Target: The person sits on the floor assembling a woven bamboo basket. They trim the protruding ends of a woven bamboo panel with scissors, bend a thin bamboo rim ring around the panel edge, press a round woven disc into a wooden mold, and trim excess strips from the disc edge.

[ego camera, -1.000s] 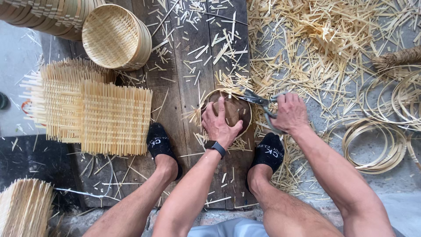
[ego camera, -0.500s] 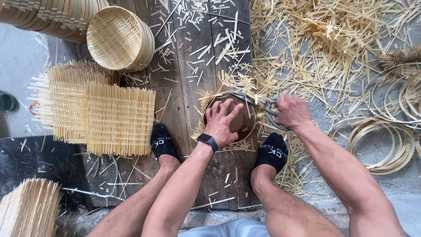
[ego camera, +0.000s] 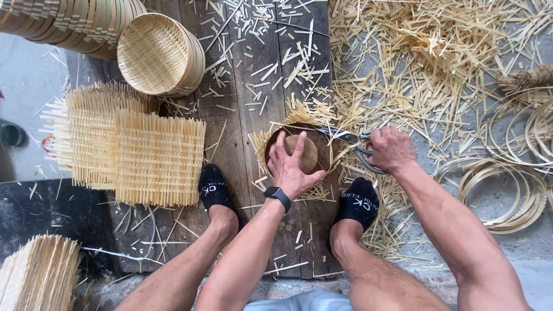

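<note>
A round bamboo basket sits on the wooden plank, pinned under the left hand, fingers spread flat. It looks light, springy and splintery, best held at its rim. Just beside those fingers, the right hand is closed around scissors. Woven mats lie well apart.

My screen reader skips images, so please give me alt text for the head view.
Seen from above, the left hand presses a round wooden form into a basket rim while the right hand works scissors at its edge. Woven bamboo mats lie left, offcuts around.
</note>
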`<state>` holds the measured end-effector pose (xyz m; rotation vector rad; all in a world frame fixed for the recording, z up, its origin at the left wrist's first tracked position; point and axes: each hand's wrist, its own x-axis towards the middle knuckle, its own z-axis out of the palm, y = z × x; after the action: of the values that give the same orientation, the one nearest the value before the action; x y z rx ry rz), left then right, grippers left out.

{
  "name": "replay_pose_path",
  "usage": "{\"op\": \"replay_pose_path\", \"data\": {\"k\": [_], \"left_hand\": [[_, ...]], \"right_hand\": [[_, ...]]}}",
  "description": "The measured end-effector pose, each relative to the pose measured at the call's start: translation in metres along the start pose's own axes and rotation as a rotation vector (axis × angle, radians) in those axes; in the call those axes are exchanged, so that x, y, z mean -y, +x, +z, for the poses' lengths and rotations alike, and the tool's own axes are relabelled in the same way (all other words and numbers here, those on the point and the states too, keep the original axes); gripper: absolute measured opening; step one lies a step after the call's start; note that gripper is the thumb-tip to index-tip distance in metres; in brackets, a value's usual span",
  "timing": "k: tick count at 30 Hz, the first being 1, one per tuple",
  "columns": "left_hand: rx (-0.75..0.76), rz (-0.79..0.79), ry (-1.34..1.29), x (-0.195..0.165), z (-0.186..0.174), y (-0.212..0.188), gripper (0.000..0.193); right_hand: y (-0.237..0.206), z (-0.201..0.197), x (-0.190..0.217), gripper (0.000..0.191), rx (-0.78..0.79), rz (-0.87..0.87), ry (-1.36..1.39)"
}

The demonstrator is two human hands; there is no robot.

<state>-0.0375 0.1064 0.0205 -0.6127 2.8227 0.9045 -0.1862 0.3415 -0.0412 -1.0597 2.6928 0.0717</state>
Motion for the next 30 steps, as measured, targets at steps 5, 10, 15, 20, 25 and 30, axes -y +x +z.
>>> {"op": "replay_pose_path", "data": {"k": [5, 10, 15, 20, 25, 30], "left_hand": [[0.096, 0.076, 0.027, -0.005, -0.005, 0.005, 0.103], [0.223, 0.252, 0.061, 0.011, -0.021, 0.012, 0.098], [0.317, 0.371, 0.130, 0.015, -0.026, 0.019, 0.097], [0.120, 0.266, 0.016, 0.007, -0.018, 0.009, 0.113], [-0.065, 0.026, -0.075, -0.009, 0.007, -0.002, 0.110], [0.048, 0.110, 0.071, 0.000, 0.005, 0.003, 0.107]], "right_hand": [[0.000, 0.012, 0.000, 0.056, 0.028, -0.031, -0.150], [-0.004, 0.007, -0.002, 0.023, 0.129, 0.002, -0.030], [-0.001, -0.004, 0.011, 0.043, -0.161, -0.038, -0.056], [-0.005, -0.008, 0.007, 0.030, 0.263, 0.070, 0.063], [0.000, 0.004, 0.004, 0.064, -0.345, -0.093, -0.147], [0.000, 0.010, 0.003, 0.023, 0.062, 0.007, -0.031]]}}
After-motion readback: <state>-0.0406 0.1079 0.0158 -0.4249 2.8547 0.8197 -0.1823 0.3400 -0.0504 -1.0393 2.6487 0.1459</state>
